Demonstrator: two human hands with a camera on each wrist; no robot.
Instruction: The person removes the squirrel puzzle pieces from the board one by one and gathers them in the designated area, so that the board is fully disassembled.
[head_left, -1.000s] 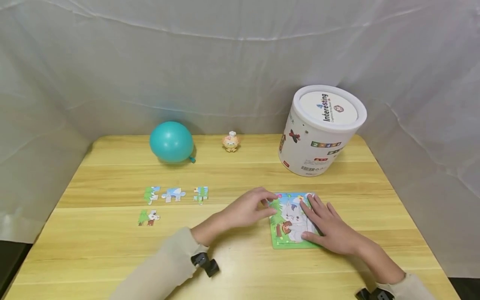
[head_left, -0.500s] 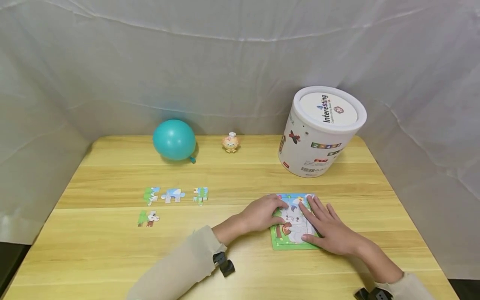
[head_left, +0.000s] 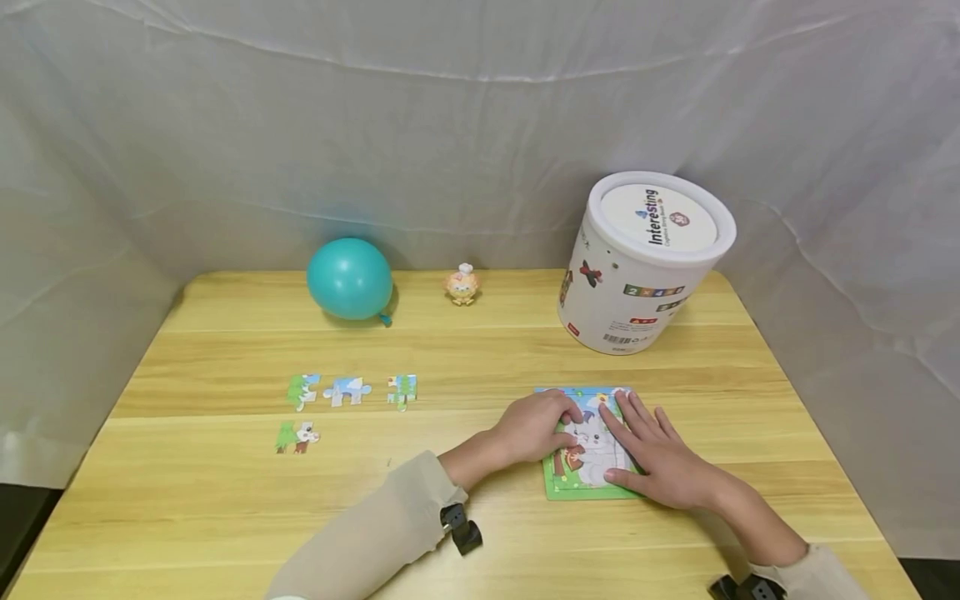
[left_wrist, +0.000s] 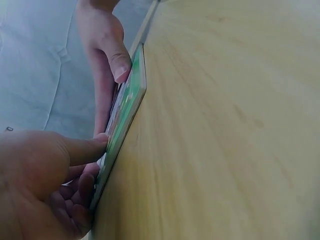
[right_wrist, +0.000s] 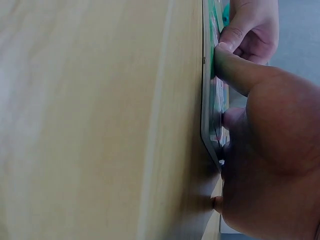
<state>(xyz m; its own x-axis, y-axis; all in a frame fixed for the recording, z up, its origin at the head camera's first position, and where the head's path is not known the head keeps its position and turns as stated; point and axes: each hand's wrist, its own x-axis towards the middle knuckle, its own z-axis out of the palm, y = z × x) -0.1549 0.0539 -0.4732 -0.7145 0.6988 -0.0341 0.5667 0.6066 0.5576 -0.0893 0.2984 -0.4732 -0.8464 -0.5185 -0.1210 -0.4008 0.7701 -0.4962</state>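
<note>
Square jigsaw board, green-and-blue border, pale cartoon animal (head_left: 591,493): flat on the yellow wood-grain desk (head_left: 225,517), directly under both grips. Left grip (head_left: 531,428) over its left part, thumb and fingers bent; cannot tell whether they pinch a piece. Right grip (head_left: 658,462) rests on its right side, fingers straight, spread apart. Well off left, four loose printed jigsaw pieces (head_left: 347,391). Farther back: round teal balloon (head_left: 349,279), small orange white-hatted figurine (head_left: 462,287), white lidded cylindrical tub (head_left: 637,275).

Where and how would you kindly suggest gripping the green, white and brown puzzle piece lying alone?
Probably pinch this puzzle piece by its straight near edge and far edge, coming down from the near side: it lies flat, with three blue-patterned pieces beyond.
</note>
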